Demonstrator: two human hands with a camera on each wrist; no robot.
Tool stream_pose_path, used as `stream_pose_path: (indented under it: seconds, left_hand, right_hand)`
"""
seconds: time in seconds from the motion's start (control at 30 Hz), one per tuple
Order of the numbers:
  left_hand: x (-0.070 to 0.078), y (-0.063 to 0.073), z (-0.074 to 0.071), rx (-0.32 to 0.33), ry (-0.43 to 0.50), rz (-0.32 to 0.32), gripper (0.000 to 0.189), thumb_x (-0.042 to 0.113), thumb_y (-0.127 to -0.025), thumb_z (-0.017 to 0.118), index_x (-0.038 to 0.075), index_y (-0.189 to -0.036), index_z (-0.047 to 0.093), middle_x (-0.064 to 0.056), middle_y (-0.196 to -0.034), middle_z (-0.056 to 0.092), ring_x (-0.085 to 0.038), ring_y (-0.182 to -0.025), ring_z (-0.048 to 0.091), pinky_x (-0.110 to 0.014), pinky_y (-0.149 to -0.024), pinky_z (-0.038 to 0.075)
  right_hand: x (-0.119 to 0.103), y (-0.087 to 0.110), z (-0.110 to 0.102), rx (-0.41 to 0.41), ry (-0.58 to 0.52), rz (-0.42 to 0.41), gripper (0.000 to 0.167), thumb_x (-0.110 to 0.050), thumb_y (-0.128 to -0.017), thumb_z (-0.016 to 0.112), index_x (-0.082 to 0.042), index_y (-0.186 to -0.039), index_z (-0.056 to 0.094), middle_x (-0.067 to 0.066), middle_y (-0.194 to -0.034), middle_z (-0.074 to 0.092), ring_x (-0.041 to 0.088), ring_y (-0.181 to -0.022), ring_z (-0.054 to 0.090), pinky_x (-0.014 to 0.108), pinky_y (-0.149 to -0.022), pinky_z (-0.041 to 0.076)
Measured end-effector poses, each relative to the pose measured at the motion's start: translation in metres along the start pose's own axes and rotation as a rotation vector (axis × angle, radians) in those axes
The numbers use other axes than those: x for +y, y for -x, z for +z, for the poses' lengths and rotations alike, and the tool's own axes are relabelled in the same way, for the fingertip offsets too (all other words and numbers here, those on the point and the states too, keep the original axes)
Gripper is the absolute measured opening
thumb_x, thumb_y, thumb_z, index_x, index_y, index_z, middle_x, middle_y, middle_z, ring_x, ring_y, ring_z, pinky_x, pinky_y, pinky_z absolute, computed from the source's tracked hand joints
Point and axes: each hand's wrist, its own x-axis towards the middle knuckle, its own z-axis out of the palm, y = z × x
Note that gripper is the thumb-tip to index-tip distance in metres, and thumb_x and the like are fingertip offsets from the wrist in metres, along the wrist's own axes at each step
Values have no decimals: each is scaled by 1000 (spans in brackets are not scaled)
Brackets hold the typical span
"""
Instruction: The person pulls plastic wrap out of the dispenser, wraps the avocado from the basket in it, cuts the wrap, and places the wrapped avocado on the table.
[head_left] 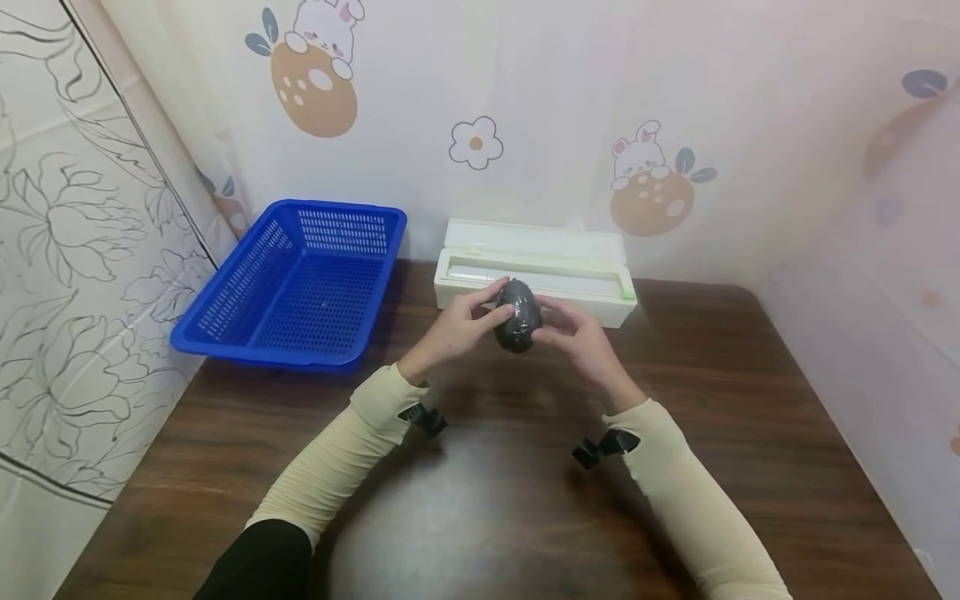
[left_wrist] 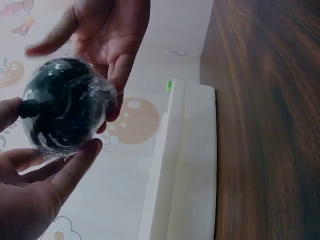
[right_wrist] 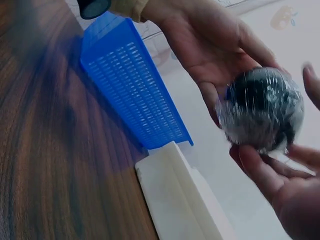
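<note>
A dark, egg-shaped, avocado-like fruit [head_left: 517,321] wrapped in shiny cling film is held up in front of the white box. My left hand [head_left: 457,329] grips it from the left, its thumb pressed on the near face and its fingers around the far side. On the other side, my right hand [head_left: 581,337] holds it with bent fingers. In the right wrist view the right thumb [right_wrist: 312,85] stands off the fruit's surface. Crinkled film [left_wrist: 102,95] bunches at one side of the fruit in the left wrist view.
Behind the hands is a long white cling film dispenser [head_left: 536,304], lid raised, with a green piece [head_left: 627,289] at its right end. A blue plastic basket [head_left: 288,360] stands at the back left of the brown wooden table [head_left: 720,375]. Patterned curtains [head_left: 540,83] hang behind.
</note>
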Motion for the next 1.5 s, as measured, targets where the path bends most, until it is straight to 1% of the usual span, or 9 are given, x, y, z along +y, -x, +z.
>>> stream_pose_path:
  seconds: [0.2, 0.47, 0.63, 0.77, 0.97, 1.17, 1.27, 1.37, 1.5]
  left_hand:
    - [0, 2, 0, 21, 48, 9, 53, 21, -98, 58, 10, -147, 42, -19, -140, 55, -28, -117, 63, -37, -97, 52]
    - [-1, 2, 3, -53, 76, 24, 55, 23, -102, 51, 9, -152, 32, -18, -151, 43, -29, -132, 51, -38, -107, 45]
    - [-5, 2, 0, -125, 96, 1, 75, 16, -93, 65, 13, -155, 23, -14, -155, 38, -29, -131, 52, -37, -105, 47]
    - [-10, 2, -1, -210, 130, 28, 98, 8, -82, 78, 15, -157, 15, -12, -158, 31, -31, -129, 54, -32, -103, 49]
    - [-15, 4, -1, -169, -35, 91, 110, 13, -76, 84, 15, -158, 11, -17, -147, 45, -28, -118, 63, -34, -102, 49]
    - [-16, 5, 1, -63, -344, 297, 105, 20, -73, 86, 7, -155, 21, -17, -155, 37, -29, -140, 42, -40, -115, 36]
    - [-13, 6, 1, -11, -474, 361, 103, 18, -70, 87, 1, -152, 27, -19, -154, 38, -31, -138, 45, -38, -114, 37]
    - [-13, 7, 0, 21, -534, 403, 103, 16, -68, 87, 0, -151, 27, -21, -151, 41, -32, -133, 51, -37, -111, 41]
    - [-12, 6, -1, -13, -493, 415, 107, 17, -70, 86, 2, -153, 20, -20, -155, 36, -30, -137, 46, -36, -114, 38]
  right_hand:
    - [3, 2, -4, -64, -75, 3, 66, -1, -85, 72, -2, -144, 44, 25, -143, 49, 8, -105, 66, 21, -87, 54]
    - [2, 5, -7, -109, -192, 21, 62, 2, -90, 63, 1, -147, 38, 22, -153, 38, 13, -127, 53, 21, -97, 50]
    - [3, 5, -5, -96, -245, 31, 60, 4, -91, 60, 5, -145, 37, 21, -151, 39, 10, -124, 54, 21, -98, 49]
    - [2, 5, -6, -75, -295, 64, 56, 2, -92, 59, 7, -144, 38, 9, -139, 51, 7, -116, 58, 20, -95, 51]
    - [-3, 3, -6, -74, -275, 93, 53, -3, -93, 60, 8, -142, 41, 1, -130, 56, 8, -113, 60, 21, -93, 52]
    - [-5, 8, 0, -60, -286, 101, 52, -1, -93, 58, 10, -141, 40, -2, -127, 57, 6, -111, 61, 21, -93, 52]
    - [-9, 10, 6, -67, -276, 88, 53, -1, -94, 58, 11, -142, 39, 5, -133, 55, 5, -111, 61, 21, -94, 52]
    - [-15, 11, 9, -66, -242, 86, 54, -3, -94, 60, 8, -143, 39, 17, -143, 47, 4, -110, 61, 20, -95, 51]
    - [-17, 10, 10, -51, -241, 92, 53, -4, -94, 60, 6, -143, 41, 20, -147, 42, 5, -112, 60, 19, -94, 51]
